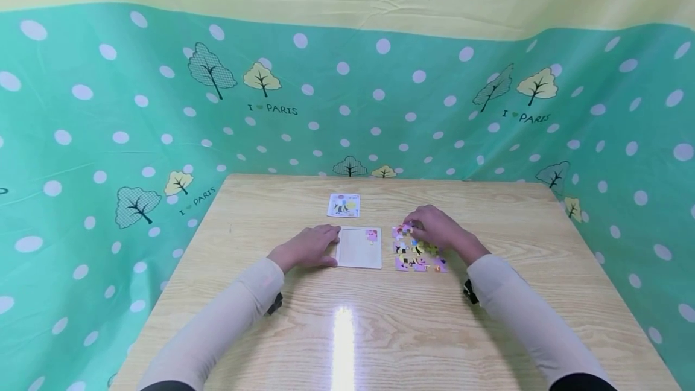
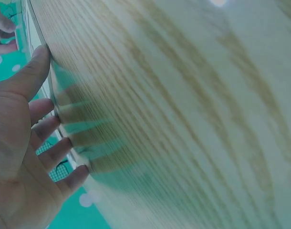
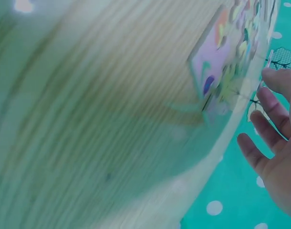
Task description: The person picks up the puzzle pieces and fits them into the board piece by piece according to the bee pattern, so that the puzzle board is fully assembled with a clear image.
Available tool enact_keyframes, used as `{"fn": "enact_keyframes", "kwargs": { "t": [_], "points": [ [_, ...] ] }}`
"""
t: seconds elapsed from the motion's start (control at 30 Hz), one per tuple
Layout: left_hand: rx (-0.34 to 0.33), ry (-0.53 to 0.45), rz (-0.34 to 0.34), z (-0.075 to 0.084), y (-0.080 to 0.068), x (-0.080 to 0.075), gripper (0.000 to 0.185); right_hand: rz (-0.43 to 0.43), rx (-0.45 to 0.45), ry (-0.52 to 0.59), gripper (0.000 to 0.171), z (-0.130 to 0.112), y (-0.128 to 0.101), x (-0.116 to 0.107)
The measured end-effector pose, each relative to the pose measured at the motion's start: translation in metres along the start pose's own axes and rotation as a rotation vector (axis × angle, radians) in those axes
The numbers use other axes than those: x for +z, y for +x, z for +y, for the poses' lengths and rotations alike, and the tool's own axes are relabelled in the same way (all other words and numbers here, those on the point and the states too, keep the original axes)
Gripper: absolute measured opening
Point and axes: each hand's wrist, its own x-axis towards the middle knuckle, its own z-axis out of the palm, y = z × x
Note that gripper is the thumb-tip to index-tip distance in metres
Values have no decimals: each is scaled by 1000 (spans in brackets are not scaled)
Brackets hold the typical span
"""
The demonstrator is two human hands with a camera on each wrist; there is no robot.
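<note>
My left hand (image 1: 308, 247) rests along the left edge of a shallow pale puzzle tray (image 1: 353, 256), fingers spread and fairly straight. In the left wrist view, the thumb and fingertips of that left hand (image 2: 21, 129) touch the tray's side. A pink jigsaw section (image 1: 371, 236) lies in the tray's upper right corner. Right of the tray, loose jigsaw pieces (image 1: 419, 263) lie grouped on the table. Over their far side is my right hand (image 1: 434, 226). Between its thumb and index finger it pinches a thin puzzle piece (image 3: 270, 57), seen edge-on in the right wrist view.
A small picture card (image 1: 344, 206) lies beyond the tray on the wooden table (image 1: 260, 210). Behind the table hangs a green dotted cloth (image 1: 342, 119). Light glares off the tabletop in front of the tray.
</note>
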Motion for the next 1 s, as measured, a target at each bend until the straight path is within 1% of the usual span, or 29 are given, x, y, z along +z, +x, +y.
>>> {"fn": "enact_keyframes", "kwargs": {
  "t": [0.17,0.33,0.5,0.6,0.67,0.77,0.9,1.0],
  "points": [
    [2,-9,-5,1,-1,-2,75,6,-15,31,28,-7,8,3],
    [-5,-11,-9,2,-2,-3,78,16,-44,32,26,-15,18,8],
    [-11,-12,-15,2,-2,-4,77,8,-55,55,27,-25,27,14],
    [-5,-15,-13,2,-2,-4,76,2,-48,95,27,-31,31,17],
    [1,-11,-13,2,-2,-4,75,-2,-44,101,27,-36,34,19],
    [8,-4,-12,2,-2,-4,73,-5,-49,86,27,-44,38,22],
    [4,1,-17,3,-2,-5,73,-8,-72,44,26,-53,44,27],
    [-2,5,-19,4,-3,-6,73,-15,-84,36,26,-59,48,31]
  ]
}}
